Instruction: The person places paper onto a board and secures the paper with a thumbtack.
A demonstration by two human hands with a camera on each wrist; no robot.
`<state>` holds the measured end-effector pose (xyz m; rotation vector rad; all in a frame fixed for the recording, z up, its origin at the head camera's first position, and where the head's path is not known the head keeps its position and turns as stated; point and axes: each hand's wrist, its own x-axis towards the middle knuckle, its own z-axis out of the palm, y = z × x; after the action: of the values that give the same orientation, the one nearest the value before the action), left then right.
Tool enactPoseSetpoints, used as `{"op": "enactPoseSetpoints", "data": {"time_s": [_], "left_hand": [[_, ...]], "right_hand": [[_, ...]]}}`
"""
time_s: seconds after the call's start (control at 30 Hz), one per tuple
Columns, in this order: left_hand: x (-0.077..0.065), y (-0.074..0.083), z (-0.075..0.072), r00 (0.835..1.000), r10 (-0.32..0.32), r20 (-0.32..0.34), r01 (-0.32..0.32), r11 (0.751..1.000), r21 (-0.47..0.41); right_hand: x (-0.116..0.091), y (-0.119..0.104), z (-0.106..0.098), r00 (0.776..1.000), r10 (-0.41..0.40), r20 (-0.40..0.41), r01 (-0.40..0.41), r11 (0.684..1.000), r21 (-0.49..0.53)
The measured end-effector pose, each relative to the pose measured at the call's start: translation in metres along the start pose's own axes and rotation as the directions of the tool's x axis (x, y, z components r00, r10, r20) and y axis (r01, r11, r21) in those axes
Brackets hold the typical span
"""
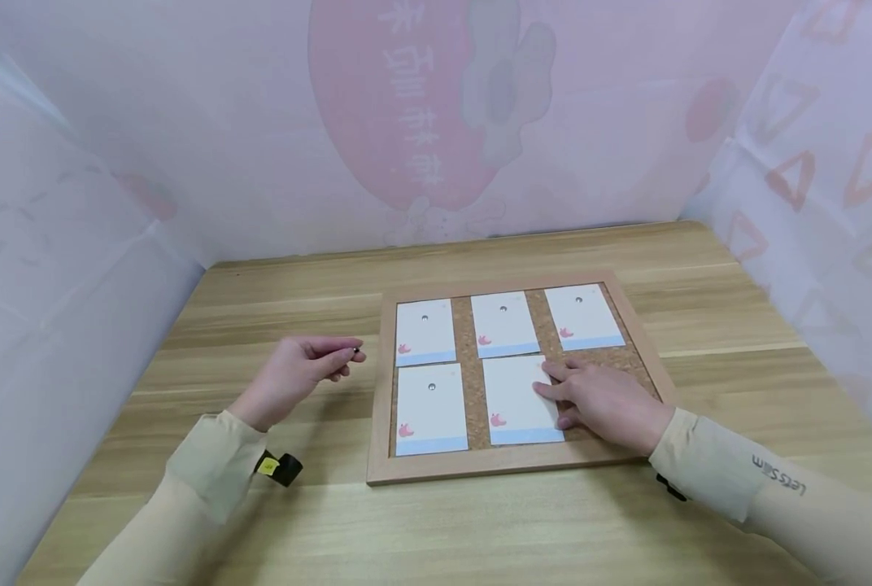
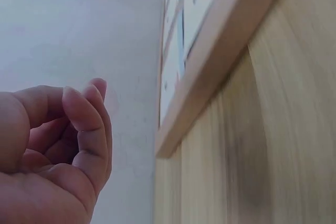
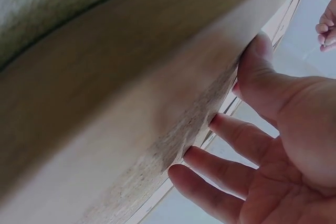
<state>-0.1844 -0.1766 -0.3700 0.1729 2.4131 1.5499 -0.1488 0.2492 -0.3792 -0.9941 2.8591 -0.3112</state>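
Note:
My left hand (image 1: 297, 370) is off the left side of a wood-framed corkboard (image 1: 477, 407), above the table. Between thumb and fingertips it pinches a small shiny thumbtack (image 1: 356, 350); the left wrist view hides the tack behind the fingers. With fairly straight fingers my right hand (image 1: 604, 399) presses the right edge of a white card (image 1: 520, 399) in the board's lower middle, which shows no tack. Beside it lies a card (image 1: 429, 415) held by a silver tack (image 1: 432, 387). In the right wrist view, the right fingertips (image 3: 181, 174) touch the board's surface.
Along the board's top row are three tacked cards, at left (image 1: 425, 338), middle (image 1: 505, 330) and right (image 1: 590, 321). Bare cork (image 1: 612, 358) shows at the lower right. The wooden table (image 1: 289, 293) meets printed cloth walls (image 1: 260, 163) at the back and sides.

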Motion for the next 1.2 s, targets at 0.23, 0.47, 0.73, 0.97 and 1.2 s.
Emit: {"op": "enactPoseSetpoints", "data": {"time_s": [0.23, 0.47, 0.73, 0.97, 1.2], "left_hand": [[-0.015, 0.026, 0.020, 0.995, 0.033, 0.096, -0.024, 0.994, -0.103], [-0.036, 0.057, 0.042, 0.977, 0.043, 0.207, -0.006, 0.984, -0.177], [-0.054, 0.087, 0.069, 0.923, 0.155, 0.354, -0.092, 0.978, -0.187], [-0.061, 0.106, 0.090, 0.865, 0.266, 0.425, -0.184, 0.957, -0.224], [-0.062, 0.120, 0.106, 0.824, 0.373, 0.426, -0.300, 0.926, -0.229]], "right_hand": [[-0.001, -0.002, 0.000, 1.000, 0.000, 0.006, 0.000, 1.000, 0.002], [-0.001, -0.003, -0.002, 1.000, 0.001, 0.015, -0.001, 1.000, -0.004], [-0.003, -0.004, -0.003, 1.000, -0.002, 0.008, 0.002, 1.000, -0.006], [-0.003, -0.005, -0.001, 1.000, -0.005, -0.010, 0.005, 1.000, 0.004], [-0.003, -0.007, 0.001, 0.999, -0.016, -0.028, 0.016, 1.000, 0.002]]}}
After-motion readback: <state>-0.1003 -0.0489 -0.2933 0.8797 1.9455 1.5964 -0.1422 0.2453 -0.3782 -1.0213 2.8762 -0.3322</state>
